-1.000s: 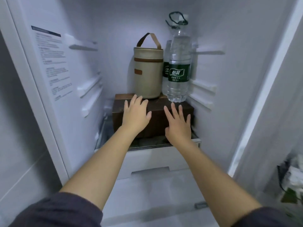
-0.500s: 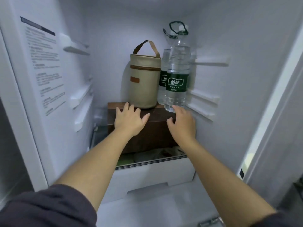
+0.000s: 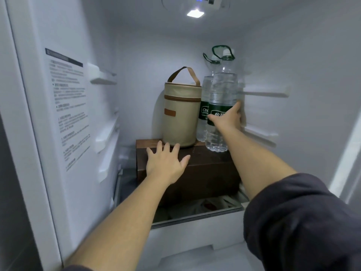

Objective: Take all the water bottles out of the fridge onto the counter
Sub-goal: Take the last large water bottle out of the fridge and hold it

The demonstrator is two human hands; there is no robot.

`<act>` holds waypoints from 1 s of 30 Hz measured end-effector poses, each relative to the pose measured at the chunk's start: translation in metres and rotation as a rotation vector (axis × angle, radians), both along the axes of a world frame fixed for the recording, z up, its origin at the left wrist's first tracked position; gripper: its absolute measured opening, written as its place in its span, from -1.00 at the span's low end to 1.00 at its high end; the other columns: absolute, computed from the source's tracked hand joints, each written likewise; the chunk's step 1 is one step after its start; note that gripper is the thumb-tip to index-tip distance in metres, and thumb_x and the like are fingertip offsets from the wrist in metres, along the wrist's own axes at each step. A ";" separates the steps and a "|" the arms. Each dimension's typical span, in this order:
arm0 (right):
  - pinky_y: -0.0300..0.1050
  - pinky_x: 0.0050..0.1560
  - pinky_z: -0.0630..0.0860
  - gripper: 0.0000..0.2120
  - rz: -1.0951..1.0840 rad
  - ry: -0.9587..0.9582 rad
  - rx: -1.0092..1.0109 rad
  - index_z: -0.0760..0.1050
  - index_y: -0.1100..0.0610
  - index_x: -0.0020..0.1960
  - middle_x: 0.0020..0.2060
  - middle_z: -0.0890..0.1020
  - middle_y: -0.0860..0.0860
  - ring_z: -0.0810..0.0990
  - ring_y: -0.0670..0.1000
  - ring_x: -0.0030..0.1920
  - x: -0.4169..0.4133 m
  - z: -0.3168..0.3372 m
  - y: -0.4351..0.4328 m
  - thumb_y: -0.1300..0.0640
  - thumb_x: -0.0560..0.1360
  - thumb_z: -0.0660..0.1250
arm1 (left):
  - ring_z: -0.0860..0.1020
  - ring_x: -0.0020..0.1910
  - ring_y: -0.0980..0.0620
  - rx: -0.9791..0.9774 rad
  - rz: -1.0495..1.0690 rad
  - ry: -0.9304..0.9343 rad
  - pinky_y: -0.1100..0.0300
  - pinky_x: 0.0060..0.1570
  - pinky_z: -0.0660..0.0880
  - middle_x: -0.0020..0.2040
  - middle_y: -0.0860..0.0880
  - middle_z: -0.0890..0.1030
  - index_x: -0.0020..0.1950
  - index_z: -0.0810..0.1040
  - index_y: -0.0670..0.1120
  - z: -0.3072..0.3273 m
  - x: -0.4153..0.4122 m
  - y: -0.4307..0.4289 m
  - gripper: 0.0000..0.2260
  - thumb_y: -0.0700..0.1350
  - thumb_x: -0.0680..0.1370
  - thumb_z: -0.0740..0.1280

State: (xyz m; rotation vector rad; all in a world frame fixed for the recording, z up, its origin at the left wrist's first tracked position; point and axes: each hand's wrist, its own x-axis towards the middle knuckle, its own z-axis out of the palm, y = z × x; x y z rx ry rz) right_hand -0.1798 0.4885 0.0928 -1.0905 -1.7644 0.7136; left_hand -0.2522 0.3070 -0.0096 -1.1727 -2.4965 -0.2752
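Front bottle (image 3: 222,89), beside the rear bottle (image 3: 204,90) on the brown box (image 3: 205,173) right of frame centre, is now gripped round its label by the right hand (image 3: 227,119), up from the box edge, while the left hand (image 3: 166,163) lies flat on the box, so lifting can probably begin.

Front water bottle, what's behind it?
A second water bottle, behind the front water bottle that the right hand grips. Only its left side, neck and handle show; the rest is covered.
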 end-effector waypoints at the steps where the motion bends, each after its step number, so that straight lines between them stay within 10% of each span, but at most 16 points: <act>1: 0.16 0.14 0.52 0.01 -0.010 -0.012 -0.001 -0.03 0.04 0.53 0.37 0.37 0.17 0.46 0.23 0.29 0.001 0.000 0.000 -0.05 0.31 0.55 | 0.06 0.55 -0.16 -0.005 0.002 0.000 -0.28 0.44 0.08 0.55 -0.08 0.20 0.56 0.11 0.07 0.000 0.000 0.000 -0.41 0.31 0.60 -0.13; 16: -0.06 0.11 0.51 -0.09 0.300 0.085 0.091 0.11 0.04 0.47 0.13 0.53 -0.05 0.52 0.00 0.10 0.049 -0.002 -0.053 0.01 0.30 0.58 | 0.06 0.55 -0.12 0.006 -0.060 -0.052 -0.25 0.44 0.10 0.54 -0.07 0.23 0.56 0.09 0.01 0.003 0.004 -0.006 -0.21 0.47 0.48 -0.13; 30: -0.01 0.10 0.56 -0.13 0.300 0.010 0.111 0.16 0.06 0.42 0.15 0.55 -0.03 0.55 0.03 0.14 0.057 -0.006 -0.060 -0.09 0.29 0.57 | 0.50 0.24 -0.01 0.352 -0.311 -0.571 -0.12 0.35 0.33 0.23 0.05 0.57 0.38 0.27 0.04 0.019 0.038 0.035 -0.24 0.35 0.32 0.43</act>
